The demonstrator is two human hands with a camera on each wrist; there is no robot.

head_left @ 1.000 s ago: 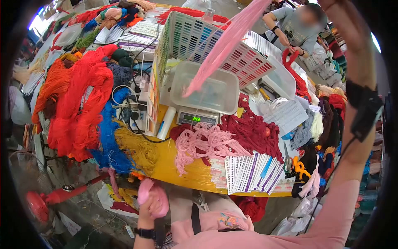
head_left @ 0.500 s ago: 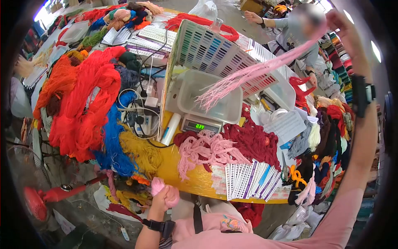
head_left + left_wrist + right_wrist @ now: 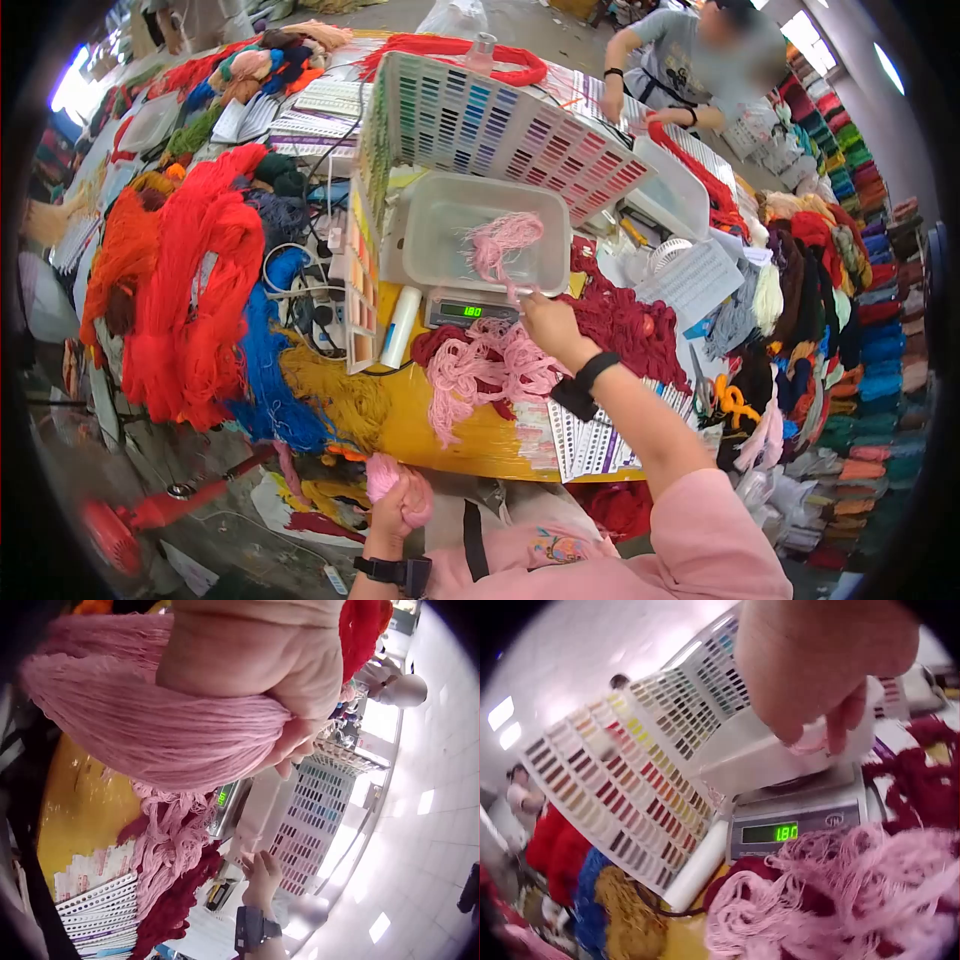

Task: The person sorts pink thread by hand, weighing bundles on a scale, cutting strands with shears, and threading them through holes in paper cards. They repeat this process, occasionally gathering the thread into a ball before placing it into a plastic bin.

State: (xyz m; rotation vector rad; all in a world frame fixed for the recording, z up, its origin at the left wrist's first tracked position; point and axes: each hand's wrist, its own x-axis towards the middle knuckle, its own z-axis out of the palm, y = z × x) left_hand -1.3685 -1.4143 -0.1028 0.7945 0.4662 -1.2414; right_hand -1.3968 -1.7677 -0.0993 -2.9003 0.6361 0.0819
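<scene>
My left hand (image 3: 392, 503) grips a pink skein of yarn (image 3: 157, 727) low in front of my body, its fingers wrapped round the strands. A loose bundle of pink yarn (image 3: 505, 240) lies in the translucent plastic tub (image 3: 420, 262), with a tail running over the tub's front rim. At that rim my right hand (image 3: 550, 328) pinches the tail. Under the tub sits a digital scale (image 3: 832, 814), and its green display (image 3: 771, 833) reads 1.80. In the right wrist view, my hand hides part of the tub.
Colour charts (image 3: 520, 130) stand round the tub's back and left. Pale pink yarn (image 3: 480, 375) and dark red yarn (image 3: 630, 335) lie before the scale, near punched cards (image 3: 600, 440). A white tube (image 3: 401, 327) lies left of it. Another person (image 3: 670, 60) stands across the table.
My right hand has come down from high on the right to the tub's front rim. The pink bundle it held up now lies in the tub. The scale's reading changed from 0.39 to 1.80.
</scene>
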